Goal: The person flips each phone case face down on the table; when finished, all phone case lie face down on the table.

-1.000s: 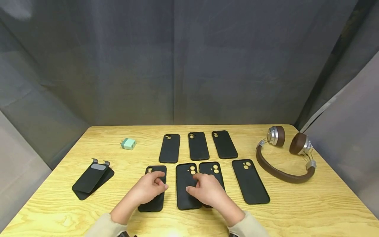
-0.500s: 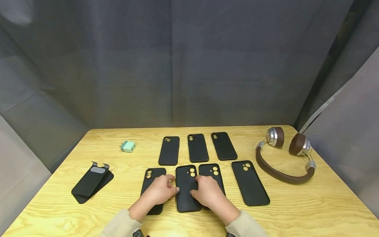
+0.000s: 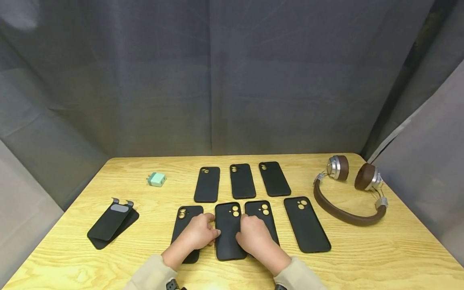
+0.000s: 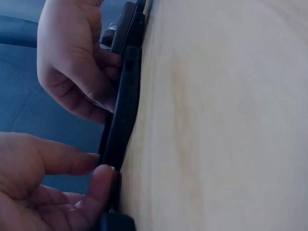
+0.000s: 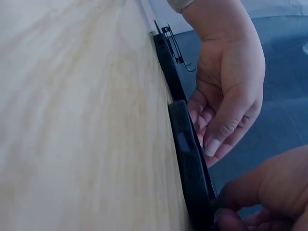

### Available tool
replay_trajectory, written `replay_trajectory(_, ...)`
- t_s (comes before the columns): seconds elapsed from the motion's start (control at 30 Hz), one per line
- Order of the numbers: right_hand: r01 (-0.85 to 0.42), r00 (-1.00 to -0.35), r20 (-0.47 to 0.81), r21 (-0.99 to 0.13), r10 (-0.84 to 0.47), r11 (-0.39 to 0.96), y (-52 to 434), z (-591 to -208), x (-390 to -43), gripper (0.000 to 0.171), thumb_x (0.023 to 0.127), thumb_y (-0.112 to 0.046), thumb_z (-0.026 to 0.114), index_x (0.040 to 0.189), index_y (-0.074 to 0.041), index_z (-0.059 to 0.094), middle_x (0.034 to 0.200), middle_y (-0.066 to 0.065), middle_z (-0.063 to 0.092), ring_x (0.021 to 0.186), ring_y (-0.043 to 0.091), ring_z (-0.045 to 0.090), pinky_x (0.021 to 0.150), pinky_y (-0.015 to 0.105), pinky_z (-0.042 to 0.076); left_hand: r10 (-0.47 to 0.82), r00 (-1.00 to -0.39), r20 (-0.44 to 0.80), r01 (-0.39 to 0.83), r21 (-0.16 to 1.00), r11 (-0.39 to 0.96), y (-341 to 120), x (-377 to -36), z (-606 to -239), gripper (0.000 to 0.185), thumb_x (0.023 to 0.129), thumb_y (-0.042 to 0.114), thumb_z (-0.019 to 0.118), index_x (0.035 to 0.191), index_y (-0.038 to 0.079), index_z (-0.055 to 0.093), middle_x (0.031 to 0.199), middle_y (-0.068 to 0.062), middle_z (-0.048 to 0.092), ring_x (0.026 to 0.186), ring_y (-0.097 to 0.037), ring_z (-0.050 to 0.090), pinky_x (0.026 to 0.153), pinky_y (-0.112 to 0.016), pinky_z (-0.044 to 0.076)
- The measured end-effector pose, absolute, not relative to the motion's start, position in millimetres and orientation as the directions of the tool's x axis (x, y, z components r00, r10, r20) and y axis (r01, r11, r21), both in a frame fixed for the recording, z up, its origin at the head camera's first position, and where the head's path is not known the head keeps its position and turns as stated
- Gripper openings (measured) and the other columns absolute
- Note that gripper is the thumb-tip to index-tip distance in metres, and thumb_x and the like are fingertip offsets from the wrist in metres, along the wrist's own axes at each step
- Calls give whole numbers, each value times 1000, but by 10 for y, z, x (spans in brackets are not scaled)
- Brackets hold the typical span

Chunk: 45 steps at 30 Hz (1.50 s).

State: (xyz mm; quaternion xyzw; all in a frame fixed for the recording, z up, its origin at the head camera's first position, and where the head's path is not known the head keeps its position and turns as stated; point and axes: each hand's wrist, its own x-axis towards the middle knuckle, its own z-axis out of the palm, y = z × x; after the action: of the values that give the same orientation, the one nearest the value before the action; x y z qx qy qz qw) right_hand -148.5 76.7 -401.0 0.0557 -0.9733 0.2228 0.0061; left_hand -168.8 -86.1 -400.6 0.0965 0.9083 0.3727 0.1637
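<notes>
- We see a black phone case (image 3: 229, 231) lying flat on the wooden table (image 3: 380, 249), second from the left in the near row of four; it is matte, with rounded corners and a camera cut-out near its far end through which the yellow wood shows.
- Our left hand (image 3: 197, 233) sits at its left edge, fingers curled with the tips against the case's side; the hand also lies over the left neighbour case (image 3: 186, 219).
- Our right hand (image 3: 253, 235) is at its right edge, fingers bent, thumb tip on the case's top face; it covers part of the right neighbour case (image 3: 262, 213).
- The head view alone gives us the layout: a fourth near-row case (image 3: 306, 223) to the right, three more cases (image 3: 242, 181) in a far row, a mint charger (image 3: 157, 179), a dark phone stand (image 3: 112, 221) to the left, and brown headphones (image 3: 348, 189) on the right.
- The left wrist view shows us the case (image 4: 122, 110) edge-on as a thin dark slab on the wood, with the left fingers (image 4: 98, 187) touching its rim and the right hand (image 4: 79, 57) curled at the far side.
- The right wrist view shows the side wall (image 5: 192, 168) of the case with a small button recess, and the left hand (image 5: 226, 96) with its fingertips just by the rim; whether either hand truly clamps the case we cannot tell.
</notes>
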Motion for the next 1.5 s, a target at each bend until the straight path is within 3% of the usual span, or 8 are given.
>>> replay_trajectory(0.27, -158, -987, 84, -364, -136, 918, 740, -4015, -1463, 13, 71, 0, 67, 82, 4, 61, 65, 13, 60, 57, 24, 59, 47, 34, 45, 303, -931, -205, 78, 696, 713, -852, -1653, -3980, 51, 83, 10, 66, 125, -11, 47, 59, -1, 58, 49, -13, 52, 50, -27, 40)
replay_trajectory(0.57, -95, -995, 33, -460, -90, 883, 765, -3999, -1486, 22, 69, 0, 65, 89, 7, 62, 71, 17, 60, 61, 24, 60, 50, 34, 46, 329, -931, -160, 119, 717, 686, -904, -1634, -3997, 53, 82, 14, 67, 125, -10, 48, 67, 0, 56, 55, -12, 50, 51, -27, 39)
replay_trajectory(0.73, -103, -995, 41, -492, -94, 865, 800, -3961, -1495, 19, 68, -1, 66, 86, 4, 63, 72, 14, 61, 61, 21, 57, 53, 34, 45, 348, -919, -187, 17, 862, 507, -964, -1634, -4024, 55, 84, 11, 65, 128, -14, 43, 70, -3, 59, 58, -12, 56, 56, -28, 47)
replay_trajectory(0.87, -103, -994, 19, -538, -111, 837, 835, -3956, -1505, 23, 69, -1, 65, 91, 4, 63, 63, 7, 55, 60, 17, 52, 55, 30, 44, 343, -916, -206, -94, 944, 316, -1003, -1650, -4039, 51, 86, 5, 61, 128, -15, 40, 73, -5, 59, 63, -11, 58, 63, -28, 52)
replay_trajectory(0.97, -112, -991, 7, -571, -131, 813, 834, -3970, -1498, 26, 69, -1, 64, 95, 6, 63, 55, 2, 48, 53, 14, 46, 52, 27, 40, 328, -927, -179, -113, 971, 210, -1017, -1653, -4034, 46, 87, 3, 59, 126, -12, 40, 74, -3, 57, 63, -10, 55, 62, -26, 50)
replay_trajectory(1.13, -155, -982, 11, -630, -190, 761, 794, -3989, -1478, 25, 68, -1, 64, 93, 7, 65, 52, -1, 49, 47, 10, 42, 47, 24, 37, 310, -944, -110, -77, 990, 116, -977, -1638, -3927, 41, 87, 4, 59, 123, -6, 43, 72, -1, 53, 61, -11, 52, 59, -24, 46)
replay_trajectory(1.5, -100, -959, -79, -802, -272, 589, 709, -4109, -1444, 23, 72, 3, 59, 94, 6, 63, 54, -1, 50, 41, 8, 50, 41, 24, 41, 291, -954, -78, -20, 980, 197, -901, -1566, -3822, 34, 86, 8, 61, 116, -2, 49, 69, -1, 48, 58, -13, 50, 60, -30, 46)
